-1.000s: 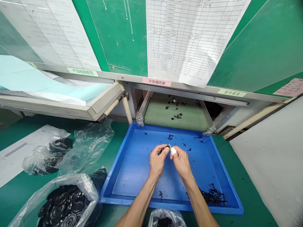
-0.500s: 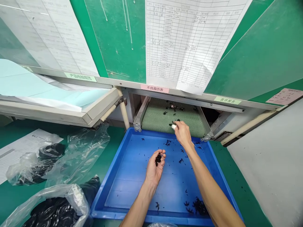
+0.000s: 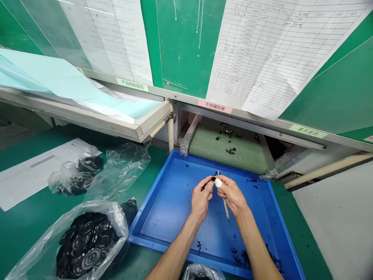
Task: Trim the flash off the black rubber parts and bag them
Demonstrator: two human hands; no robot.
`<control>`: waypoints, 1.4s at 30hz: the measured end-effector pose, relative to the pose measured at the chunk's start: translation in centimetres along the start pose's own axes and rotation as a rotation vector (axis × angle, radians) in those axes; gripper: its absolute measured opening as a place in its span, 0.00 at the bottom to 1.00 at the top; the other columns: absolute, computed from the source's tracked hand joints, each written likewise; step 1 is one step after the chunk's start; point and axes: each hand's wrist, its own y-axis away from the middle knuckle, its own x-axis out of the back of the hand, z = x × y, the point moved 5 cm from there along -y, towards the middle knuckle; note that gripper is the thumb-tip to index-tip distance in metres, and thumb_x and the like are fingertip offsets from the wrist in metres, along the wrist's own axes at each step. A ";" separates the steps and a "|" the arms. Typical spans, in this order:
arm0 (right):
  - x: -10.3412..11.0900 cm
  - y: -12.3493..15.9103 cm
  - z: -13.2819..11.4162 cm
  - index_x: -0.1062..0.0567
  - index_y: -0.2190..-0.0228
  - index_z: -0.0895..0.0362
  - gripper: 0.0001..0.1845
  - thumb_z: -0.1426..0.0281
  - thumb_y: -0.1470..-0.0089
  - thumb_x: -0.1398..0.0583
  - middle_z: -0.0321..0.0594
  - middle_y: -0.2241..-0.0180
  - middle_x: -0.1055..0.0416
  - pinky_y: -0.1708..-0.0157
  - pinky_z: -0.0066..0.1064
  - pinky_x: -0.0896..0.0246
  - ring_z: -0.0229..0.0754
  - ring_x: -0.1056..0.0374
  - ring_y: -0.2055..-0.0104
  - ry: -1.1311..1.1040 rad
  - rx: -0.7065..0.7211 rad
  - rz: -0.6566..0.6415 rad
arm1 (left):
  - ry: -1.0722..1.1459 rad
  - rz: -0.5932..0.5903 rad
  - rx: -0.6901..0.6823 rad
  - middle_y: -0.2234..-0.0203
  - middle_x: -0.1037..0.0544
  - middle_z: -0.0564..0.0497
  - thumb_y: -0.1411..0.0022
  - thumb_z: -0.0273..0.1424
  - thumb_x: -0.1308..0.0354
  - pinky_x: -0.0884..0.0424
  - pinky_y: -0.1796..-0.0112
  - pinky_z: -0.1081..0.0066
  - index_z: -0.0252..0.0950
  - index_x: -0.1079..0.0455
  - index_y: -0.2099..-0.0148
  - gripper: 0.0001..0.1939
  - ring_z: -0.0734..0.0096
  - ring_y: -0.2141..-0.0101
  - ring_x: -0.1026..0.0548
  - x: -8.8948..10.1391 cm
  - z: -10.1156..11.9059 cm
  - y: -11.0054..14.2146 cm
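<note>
My left hand (image 3: 201,201) and my right hand (image 3: 232,197) meet above the middle of a blue plastic tray (image 3: 163,229). Pinched in my left fingers is a small black part (image 3: 213,179), probably rubber, with more black pieces partly hidden in that hand. My right hand grips a slim pen-like pick (image 3: 225,208), its tip pointing down toward the tray. A white finger wrap (image 3: 218,183) covers a right fingertip, touching the black part or very close to it. Many small black bits (image 3: 253,186) lie scattered in the tray.
A green mesh conveyor (image 3: 227,146) carrying black pieces ends at the tray's far edge. Left of the tray lie plastic bags holding black discs (image 3: 87,245), and a paper sheet (image 3: 37,171). Another bag (image 3: 202,272) sits near the tray's front edge. Paper charts hang on green boards above.
My right hand has come back from the conveyor to join my left above the tray. My left hand has closed from an open palm of black pieces to a pinch. The view has shifted.
</note>
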 end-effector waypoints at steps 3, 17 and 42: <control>-0.2 0.8 0.5 0.28 0.70 0.59 0.21 0.59 0.62 0.32 0.24 0.84 0.50 0.85 0.23 0.70 0.25 0.64 0.84 -0.114 -0.033 0.037 | -0.063 -0.058 -0.052 0.68 0.32 0.51 0.48 0.37 0.36 0.49 0.81 0.79 0.35 0.24 0.59 0.15 0.85 0.79 0.44 -0.1 0.1 0.3; 1.8 2.9 -0.3 0.29 0.64 0.56 0.12 0.63 0.48 0.46 0.37 0.73 0.33 0.76 0.27 0.43 0.38 0.38 0.74 0.517 0.214 0.292 | -0.277 -0.062 -0.009 0.81 0.36 0.57 0.48 0.42 0.38 0.49 0.81 0.78 0.34 0.26 0.59 0.19 0.82 0.82 0.45 -0.3 0.5 0.8; -0.5 4.3 -0.5 0.27 0.71 0.55 0.15 0.73 0.45 0.53 0.37 0.77 0.29 0.77 0.25 0.50 0.36 0.38 0.78 1.065 0.319 0.335 | -0.434 0.004 -0.181 0.78 0.26 0.51 0.49 0.37 0.37 0.38 0.74 0.74 0.35 0.22 0.64 0.12 0.74 0.77 0.34 0.0 1.5 0.8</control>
